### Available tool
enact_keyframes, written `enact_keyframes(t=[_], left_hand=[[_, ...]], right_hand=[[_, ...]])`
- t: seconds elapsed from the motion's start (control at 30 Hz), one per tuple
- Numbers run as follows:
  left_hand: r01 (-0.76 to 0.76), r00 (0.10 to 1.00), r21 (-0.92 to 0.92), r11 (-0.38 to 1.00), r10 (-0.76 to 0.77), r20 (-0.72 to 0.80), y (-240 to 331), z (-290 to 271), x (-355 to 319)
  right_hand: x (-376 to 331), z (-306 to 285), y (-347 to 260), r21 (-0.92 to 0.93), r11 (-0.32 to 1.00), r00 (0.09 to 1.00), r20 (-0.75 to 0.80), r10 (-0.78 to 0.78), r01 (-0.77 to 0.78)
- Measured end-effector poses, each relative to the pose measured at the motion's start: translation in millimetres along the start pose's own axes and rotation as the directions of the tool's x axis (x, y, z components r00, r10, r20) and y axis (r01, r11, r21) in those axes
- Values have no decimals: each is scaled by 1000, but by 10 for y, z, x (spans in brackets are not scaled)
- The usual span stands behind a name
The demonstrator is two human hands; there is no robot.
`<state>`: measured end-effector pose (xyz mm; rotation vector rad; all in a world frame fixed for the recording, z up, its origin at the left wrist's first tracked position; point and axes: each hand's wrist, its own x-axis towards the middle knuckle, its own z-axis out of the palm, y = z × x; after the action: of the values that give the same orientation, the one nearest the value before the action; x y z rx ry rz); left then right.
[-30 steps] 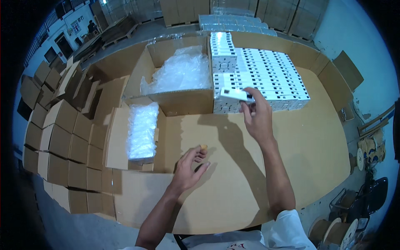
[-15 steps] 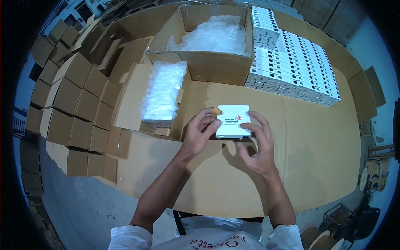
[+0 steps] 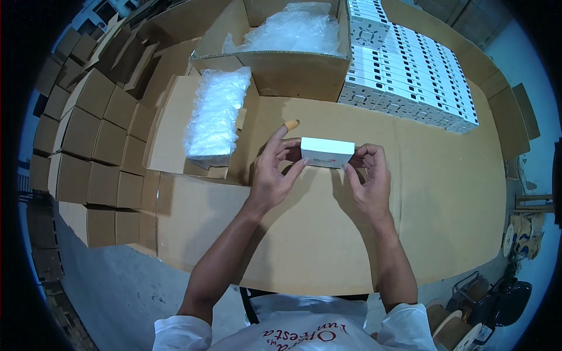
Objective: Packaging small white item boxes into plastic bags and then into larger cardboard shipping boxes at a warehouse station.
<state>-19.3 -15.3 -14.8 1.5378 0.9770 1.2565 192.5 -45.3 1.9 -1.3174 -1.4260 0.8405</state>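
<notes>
A small white rectangular box (image 3: 327, 152) is held between both hands above the cardboard-covered table (image 3: 445, 222). My left hand (image 3: 275, 172) grips its left end, with an orange cover on the index fingertip. My right hand (image 3: 369, 178) pinches the right end. Behind, at the upper right, lies a large block of the same white boxes (image 3: 410, 64) laid in rows. A bundle of clear plastic bags (image 3: 215, 114) rests on a flat cardboard sheet to the left of my left hand.
An open brown carton (image 3: 293, 70) with crumpled clear plastic inside stands at the back centre. Stacks of small folded cardboard boxes (image 3: 88, 134) line the left edge. Wire spools (image 3: 462, 327) sit on the floor at the lower right.
A second ago my right hand took a white box from the stack while my left rested on the table. Both hands now hold it near me, turned edge-on.
</notes>
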Motion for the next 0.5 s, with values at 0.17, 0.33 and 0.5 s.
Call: enact_keyframes(t=[0.17,0.33,0.5], left_hand=[[85,992,60,995,-89,84,-106,-9,8],[63,993,82,995,-71,92,-21,-31,35],[-121,991,98,988,127,-48,314,-72,91]], right_hand=[[21,7,129,-78,997,1000,26,15,-12],[27,16,46,-48,999,1000,25,12,-11],[132,-45,-192,-41,998,999,24,-41,42]])
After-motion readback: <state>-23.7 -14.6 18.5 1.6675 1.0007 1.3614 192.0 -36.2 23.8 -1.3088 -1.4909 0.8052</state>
